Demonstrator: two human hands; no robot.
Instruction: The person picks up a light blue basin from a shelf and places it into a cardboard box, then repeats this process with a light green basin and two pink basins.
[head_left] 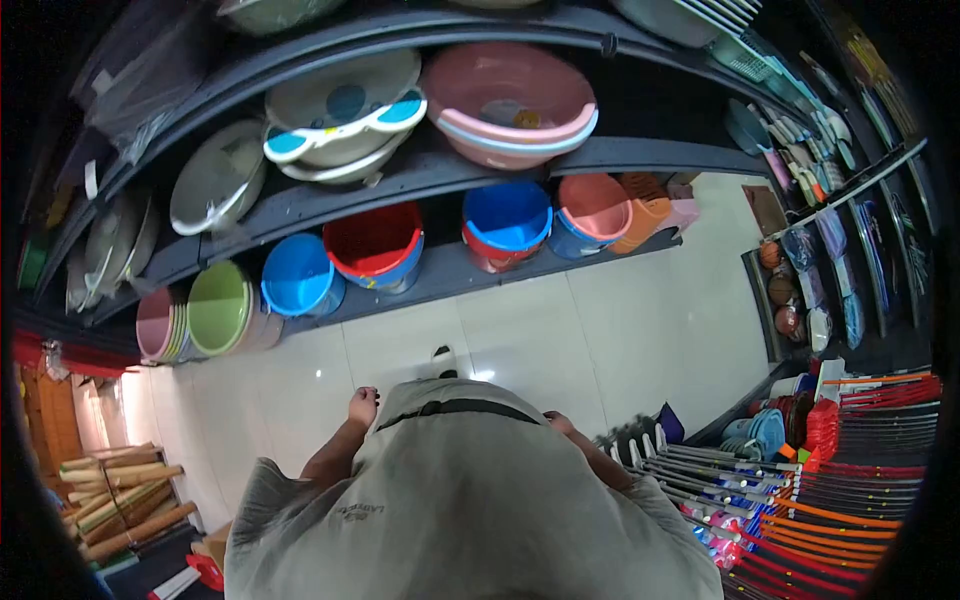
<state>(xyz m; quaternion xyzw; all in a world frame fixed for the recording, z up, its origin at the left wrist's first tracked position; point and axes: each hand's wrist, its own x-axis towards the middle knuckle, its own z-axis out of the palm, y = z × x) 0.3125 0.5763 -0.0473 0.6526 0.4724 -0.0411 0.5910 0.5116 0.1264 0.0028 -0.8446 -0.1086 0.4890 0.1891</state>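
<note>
My left hand (365,404) hangs beside my left hip over the tiled floor, its fingers curled, and nothing shows in it. At my other hip, my right hand (560,423) is partly hidden by my shirt, so its fingers cannot be made out. In front of me a row of buckets stands on the lowest shelf: a green bucket (218,308), a light blue bucket (302,277), a red bucket (374,245), a blue bucket (507,217) and a pink bucket (594,208). Neither hand touches them.
Basins, among them a pink basin (510,95), sit on the dark shelf (640,153) above the buckets. Balls (782,290) stand in a rack at the right. Mop or broom handles (830,520) fill the lower right. Rolled bundles (125,500) lie at the lower left.
</note>
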